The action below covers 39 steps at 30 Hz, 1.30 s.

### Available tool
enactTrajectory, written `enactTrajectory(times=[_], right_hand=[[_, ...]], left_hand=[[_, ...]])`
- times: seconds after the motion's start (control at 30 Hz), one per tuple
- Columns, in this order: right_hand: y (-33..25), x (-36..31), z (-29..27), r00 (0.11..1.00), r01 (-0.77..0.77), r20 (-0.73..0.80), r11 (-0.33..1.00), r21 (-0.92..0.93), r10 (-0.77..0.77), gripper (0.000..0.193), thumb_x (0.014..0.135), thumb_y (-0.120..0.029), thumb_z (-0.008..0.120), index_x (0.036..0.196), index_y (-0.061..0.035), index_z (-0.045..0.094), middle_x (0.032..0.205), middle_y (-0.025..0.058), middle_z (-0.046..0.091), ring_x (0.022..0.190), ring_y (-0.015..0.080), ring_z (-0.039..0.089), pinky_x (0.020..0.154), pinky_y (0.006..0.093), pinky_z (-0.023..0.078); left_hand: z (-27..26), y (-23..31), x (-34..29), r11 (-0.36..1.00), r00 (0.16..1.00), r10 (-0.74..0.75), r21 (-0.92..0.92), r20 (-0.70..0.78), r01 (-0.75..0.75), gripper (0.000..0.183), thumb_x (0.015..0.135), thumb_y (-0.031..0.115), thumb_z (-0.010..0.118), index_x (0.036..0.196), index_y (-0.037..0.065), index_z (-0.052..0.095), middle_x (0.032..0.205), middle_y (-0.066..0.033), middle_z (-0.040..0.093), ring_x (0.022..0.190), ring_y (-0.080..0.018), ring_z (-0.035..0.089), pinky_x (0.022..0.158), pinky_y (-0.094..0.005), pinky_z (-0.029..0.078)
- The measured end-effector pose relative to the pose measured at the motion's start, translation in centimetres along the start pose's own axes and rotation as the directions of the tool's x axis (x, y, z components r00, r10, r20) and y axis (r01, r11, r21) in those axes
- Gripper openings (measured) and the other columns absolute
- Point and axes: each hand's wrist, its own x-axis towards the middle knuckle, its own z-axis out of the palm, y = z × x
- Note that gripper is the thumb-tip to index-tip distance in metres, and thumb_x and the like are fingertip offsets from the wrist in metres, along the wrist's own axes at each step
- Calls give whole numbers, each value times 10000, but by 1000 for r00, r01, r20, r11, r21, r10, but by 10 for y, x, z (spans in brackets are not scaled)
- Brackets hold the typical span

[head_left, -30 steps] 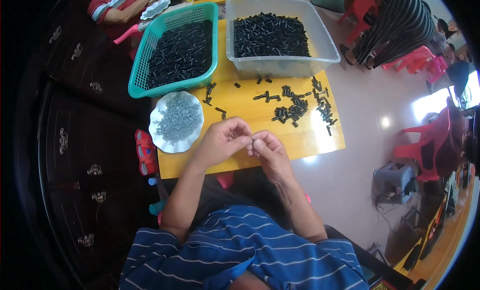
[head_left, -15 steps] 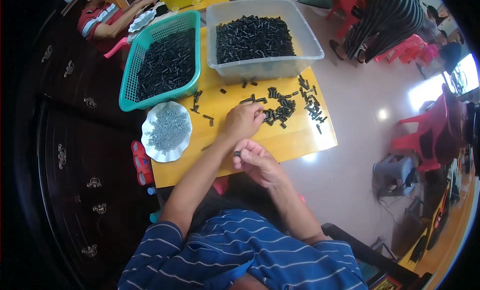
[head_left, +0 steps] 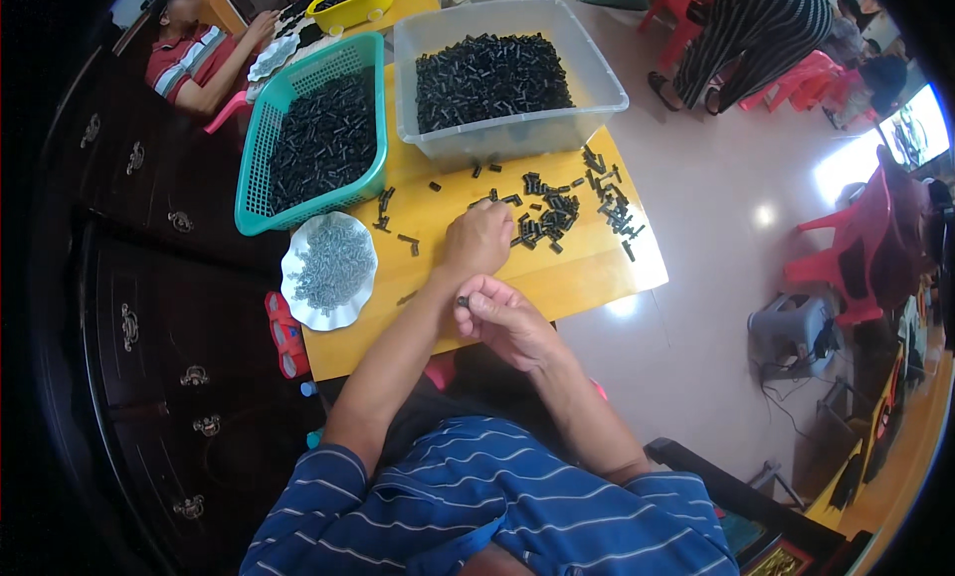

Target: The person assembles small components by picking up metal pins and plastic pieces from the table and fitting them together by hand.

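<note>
Matt black plastic pieces point(head_left: 557, 213); smooth yellow tabletop point(head_left: 567, 278); translucent plastic bin point(head_left: 517, 138).

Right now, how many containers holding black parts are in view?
3: a clear tub on the yellow table's far edge, a teal basket to its left, a yellow bowl farther back. Others may be hidden.

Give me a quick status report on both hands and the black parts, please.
Left hand reaching into loose black pieces on yellow table. Right hand pinching one small black piece. Nothing in the way.
</note>
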Motion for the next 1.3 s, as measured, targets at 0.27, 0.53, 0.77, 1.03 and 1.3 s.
enactTrajectory(times=[0.27,0.53,0.77,1.03,1.3], right_hand=[[2,2,0,1000,-18,-19,1000,-21,17,178,1005,-197,662,1133,-81,621,973,19,675,851,107,658,808,241,547],[11,5,-2,995,-44,-91,998,-51,40,185,995,-212,677,1121,-83,634,970,23,685,836,105,641,798,248,528],[22,8,2,984,-59,-178,977,-204,22,161,985,-197,686,1085,-75,656,942,39,714,806,106,652,797,256,531],[38,2,27,989,-55,-151,951,-304,9,155,985,-206,687,1069,-79,655,942,41,710,798,100,643,793,261,531],[55,-19,43,991,-7,-127,935,-354,-41,111,979,-170,687,1003,-74,638,896,47,688,786,127,633,794,284,532]], left_hand=[[-27,-25,-44,942,988,-137,-319,-65,109,117,905,88,631,1015,50,645,890,-149,694,798,-329,692,724,-419,548],[-81,-35,-109,639,924,-358,-686,133,346,138,986,77,619,1099,11,664,881,-15,698,743,-69,651,659,-218,518],[-108,-34,-136,661,968,-245,-740,-60,122,138,943,20,667,1078,-9,660,905,-10,681,797,-56,643,701,-205,517],[-126,-15,-167,657,970,-239,-744,-50,123,114,929,0,678,1039,-31,689,887,-17,695,781,-52,644,714,-208,534],[-140,6,-200,732,982,-168,-678,-81,69,95,919,-15,665,1007,-36,691,860,-33,707,770,-66,658,692,-236,539]])
